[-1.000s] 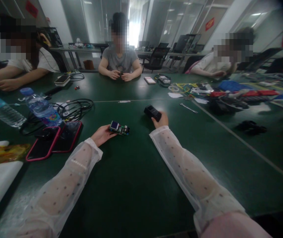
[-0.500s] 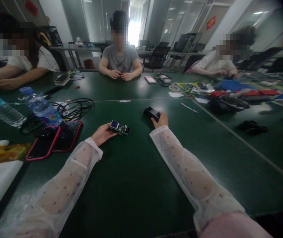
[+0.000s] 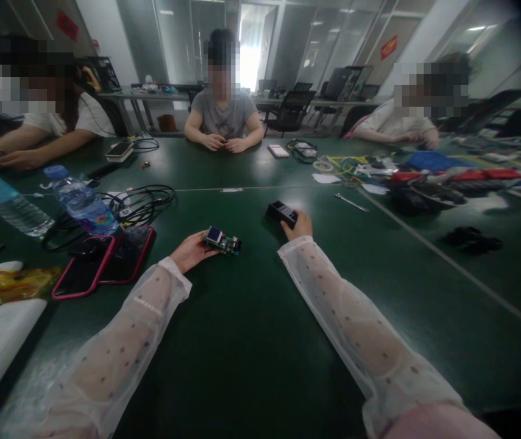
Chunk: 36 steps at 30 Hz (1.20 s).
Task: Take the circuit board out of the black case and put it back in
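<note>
A small green circuit board (image 3: 229, 244) with a little dark screen is gripped by its left end in my left hand (image 3: 190, 251). My right hand (image 3: 300, 225) is closed on the right end of a black rectangular case (image 3: 281, 212), whose upper face has cut-outs. The board and the case are apart, the case farther back and to the right. Both are over the dark green table (image 3: 242, 341).
Two phones (image 3: 84, 268) (image 3: 127, 256), plastic bottles (image 3: 81, 201), black cables (image 3: 150, 204) and a white box (image 3: 4, 347) lie at left. A wrench (image 3: 351, 203) and a cluttered pile (image 3: 443, 177) are at right. Three people sit across the table.
The whole view has shifted slightly, so most things appear a little lower and farther right. Both hands keep their holds on the board and the case.
</note>
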Motion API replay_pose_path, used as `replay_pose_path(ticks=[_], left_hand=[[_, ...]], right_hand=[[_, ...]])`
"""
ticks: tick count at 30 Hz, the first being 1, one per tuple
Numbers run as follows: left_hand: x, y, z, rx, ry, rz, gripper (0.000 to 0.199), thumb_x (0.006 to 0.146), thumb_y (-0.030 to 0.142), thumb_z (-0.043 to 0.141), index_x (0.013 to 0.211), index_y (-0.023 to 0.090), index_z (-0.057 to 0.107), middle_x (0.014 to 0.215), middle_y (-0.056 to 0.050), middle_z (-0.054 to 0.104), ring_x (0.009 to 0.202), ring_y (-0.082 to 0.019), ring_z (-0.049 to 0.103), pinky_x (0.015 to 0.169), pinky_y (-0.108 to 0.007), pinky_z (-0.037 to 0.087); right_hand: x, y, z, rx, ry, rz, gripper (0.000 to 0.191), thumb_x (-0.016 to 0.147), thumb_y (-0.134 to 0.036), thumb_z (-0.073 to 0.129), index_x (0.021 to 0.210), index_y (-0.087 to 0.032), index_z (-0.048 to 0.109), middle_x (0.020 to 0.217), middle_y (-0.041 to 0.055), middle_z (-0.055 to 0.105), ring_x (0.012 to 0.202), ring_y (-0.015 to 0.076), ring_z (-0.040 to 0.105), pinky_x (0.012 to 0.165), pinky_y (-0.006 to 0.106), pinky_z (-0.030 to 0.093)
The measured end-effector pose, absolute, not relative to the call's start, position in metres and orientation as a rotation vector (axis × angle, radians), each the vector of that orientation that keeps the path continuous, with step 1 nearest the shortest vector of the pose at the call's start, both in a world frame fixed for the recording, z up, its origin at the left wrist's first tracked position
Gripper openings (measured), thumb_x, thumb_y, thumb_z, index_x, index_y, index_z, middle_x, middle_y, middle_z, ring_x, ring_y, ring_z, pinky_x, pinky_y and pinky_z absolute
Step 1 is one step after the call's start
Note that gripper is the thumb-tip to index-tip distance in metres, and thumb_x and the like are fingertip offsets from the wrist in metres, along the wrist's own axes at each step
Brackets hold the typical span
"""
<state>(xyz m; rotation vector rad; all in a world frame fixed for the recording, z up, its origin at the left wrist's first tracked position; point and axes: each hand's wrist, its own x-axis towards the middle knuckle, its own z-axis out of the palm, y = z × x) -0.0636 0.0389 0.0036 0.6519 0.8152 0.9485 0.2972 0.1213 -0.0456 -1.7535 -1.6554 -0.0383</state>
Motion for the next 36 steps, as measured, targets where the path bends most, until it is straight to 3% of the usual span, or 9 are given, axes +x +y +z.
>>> replay_pose_path(ticks=[5, 11, 16, 21, 32, 36], left_hand=[[-0.063, 0.038, 0.003, 0.675, 0.798, 0.934, 0.024, 0.093, 0.023, 0.054, 0.115, 0.014, 0.06, 0.125, -0.017, 0.061, 0.108, -0.029, 0.064, 0.091, -0.047, 0.054], [-0.062, 0.038, 0.005, 0.642, 0.806, 0.948, 0.023, 0.093, 0.02, 0.053, 0.114, 0.012, 0.06, 0.121, -0.018, 0.063, 0.107, -0.028, 0.065, 0.092, -0.046, 0.054], [-0.063, 0.039, 0.002, 0.614, 0.8, 0.956, 0.024, 0.093, 0.019, 0.053, 0.115, 0.013, 0.059, 0.118, -0.016, 0.065, 0.106, -0.026, 0.065, 0.091, -0.042, 0.055], [-0.063, 0.039, 0.002, 0.603, 0.764, 0.97, 0.02, 0.093, 0.017, 0.051, 0.109, 0.013, 0.062, 0.105, -0.012, 0.068, 0.097, -0.023, 0.067, 0.088, -0.039, 0.055], [-0.058, 0.035, 0.008, 0.546, 0.789, 1.004, 0.019, 0.092, 0.017, 0.047, 0.102, 0.013, 0.063, 0.096, -0.011, 0.067, 0.092, -0.022, 0.065, 0.092, -0.042, 0.051], [-0.057, 0.034, 0.012, 0.496, 0.825, 0.998, 0.027, 0.097, 0.033, 0.043, 0.098, 0.015, 0.063, 0.092, -0.01, 0.068, 0.091, -0.022, 0.064, 0.089, -0.041, 0.052]], right_hand=[[0.292, 0.116, -0.039, -1.758, -1.593, -0.027, 0.056, 0.069, -0.035, 0.065, 0.118, -0.012, 0.049, 0.114, 0.0205, 0.054, 0.11, 0.0357, 0.051, 0.096, 0.053, 0.042], [0.286, 0.113, -0.035, -1.626, -1.499, 0.065, 0.054, 0.066, -0.036, 0.067, 0.113, -0.013, 0.051, 0.112, 0.0184, 0.057, 0.107, 0.0337, 0.054, 0.097, 0.053, 0.043], [0.245, 0.093, -0.027, -1.356, -1.441, 0.397, 0.063, 0.069, -0.05, 0.069, 0.119, -0.018, 0.048, 0.113, 0.0133, 0.06, 0.101, 0.0286, 0.06, 0.091, 0.05, 0.049], [0.184, 0.055, -0.007, -1.094, -1.641, 0.672, 0.058, 0.073, -0.049, 0.07, 0.12, -0.023, 0.049, 0.115, 0.0094, 0.06, 0.106, 0.0259, 0.06, 0.095, 0.046, 0.049], [0.16, 0.031, 0.003, -1.015, -1.844, 0.652, 0.052, 0.073, -0.036, 0.072, 0.118, -0.024, 0.05, 0.113, 0.0084, 0.062, 0.107, 0.0263, 0.061, 0.092, 0.046, 0.05], [0.157, 0.032, -0.001, -1.001, -1.932, 0.578, 0.053, 0.072, -0.032, 0.073, 0.119, -0.022, 0.049, 0.114, 0.0094, 0.061, 0.106, 0.026, 0.061, 0.093, 0.047, 0.049]])
